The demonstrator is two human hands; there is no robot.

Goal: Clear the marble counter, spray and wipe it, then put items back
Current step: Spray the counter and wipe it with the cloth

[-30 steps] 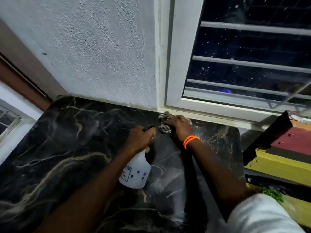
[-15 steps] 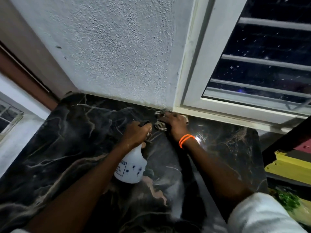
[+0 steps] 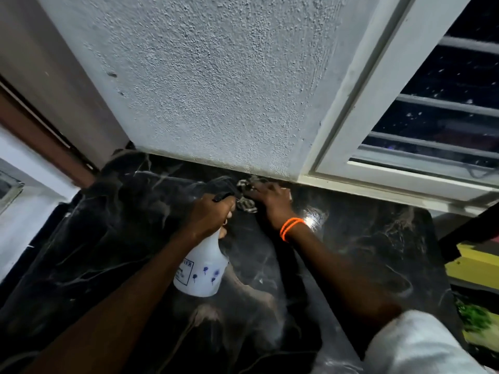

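The black marble counter (image 3: 378,238) with pale veins fills the lower view. My left hand (image 3: 209,214) grips the neck of a white spray bottle (image 3: 201,268) with blue print, held just above the counter's middle. My right hand (image 3: 270,199), with an orange band at the wrist, presses a patterned grey-and-white cloth (image 3: 247,195) onto the marble at the back edge, right against the wall. Most of the cloth is hidden under the hand.
A rough white wall (image 3: 216,90) rises behind the counter. A white window frame (image 3: 378,117) with dark louvres stands at the back right. A yellow and dark painted object (image 3: 472,263) sits off the counter's right edge, with something green (image 3: 475,317) below it.
The view has swung left. My right hand and the cloth have slid left along the back edge toward the wall. My left hand keeps hold of the bottle.
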